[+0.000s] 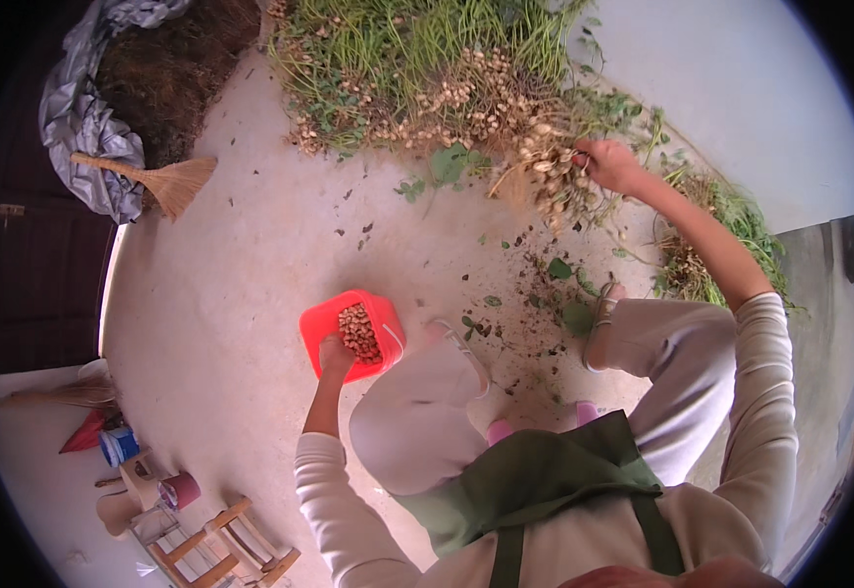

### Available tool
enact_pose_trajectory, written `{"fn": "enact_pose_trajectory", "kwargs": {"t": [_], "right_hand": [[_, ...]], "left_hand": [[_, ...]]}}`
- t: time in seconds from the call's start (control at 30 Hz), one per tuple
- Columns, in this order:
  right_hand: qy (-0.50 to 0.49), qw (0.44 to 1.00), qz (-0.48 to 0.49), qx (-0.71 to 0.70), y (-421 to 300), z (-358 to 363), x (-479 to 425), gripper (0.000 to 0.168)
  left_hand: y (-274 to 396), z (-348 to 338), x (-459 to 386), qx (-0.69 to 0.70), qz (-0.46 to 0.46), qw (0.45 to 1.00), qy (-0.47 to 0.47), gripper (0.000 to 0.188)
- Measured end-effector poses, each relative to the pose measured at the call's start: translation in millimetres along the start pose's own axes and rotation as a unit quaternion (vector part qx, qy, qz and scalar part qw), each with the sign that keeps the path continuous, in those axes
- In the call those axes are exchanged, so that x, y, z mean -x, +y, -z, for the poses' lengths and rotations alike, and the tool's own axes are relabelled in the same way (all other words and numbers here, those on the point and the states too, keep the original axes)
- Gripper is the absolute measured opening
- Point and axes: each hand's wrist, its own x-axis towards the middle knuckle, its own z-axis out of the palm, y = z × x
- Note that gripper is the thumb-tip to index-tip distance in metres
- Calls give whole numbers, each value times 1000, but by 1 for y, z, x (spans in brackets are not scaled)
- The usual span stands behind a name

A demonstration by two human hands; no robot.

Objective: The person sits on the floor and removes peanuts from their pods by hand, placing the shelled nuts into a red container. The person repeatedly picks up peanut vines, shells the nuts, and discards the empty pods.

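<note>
My left hand (336, 353) reaches down into a red plastic bucket (315, 317) that stands on the floor by my knee. Its fingers are out of sight inside, beside a layer of picked peanuts (358, 332). Out to the upper right, my right hand (609, 166) grips an uprooted peanut plant. Pale pods and roots (545, 165) hang in a cluster just left of that hand. Behind it lies a large heap of peanut plants (427, 66), green stems away from me and pods towards me.
Torn leaves and dirt (545, 294) litter the concrete floor between my feet and the heap. A smaller plant pile (736, 235) lies at right. At left are a straw broom (177, 184) and silver sheeting (89, 110). A wooden chair (221, 547) stands lower left.
</note>
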Motion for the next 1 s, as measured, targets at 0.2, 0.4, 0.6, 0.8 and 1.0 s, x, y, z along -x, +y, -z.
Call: {"fn": "enact_pose_trajectory", "kwargs": {"t": [0.2,0.4,0.6,0.8,1.0], "right_hand": [[21,994,21,-102,-69,23,31,25],[-23,875,-125,-467,-117,37,68,26],[-55,702,-127,-698,-140,37,102,28],[-97,662,-93,-738,-118,27,115,28],[-91,686,-122,-711,-108,28,119,25]], "left_hand": [[26,55,0,160,-131,965,163,38],[216,175,60,358,-219,901,-114,36],[296,170,90,455,-190,859,-137,38],[313,149,81,471,-164,866,7,25],[340,187,127,84,-301,871,380,30]]}}
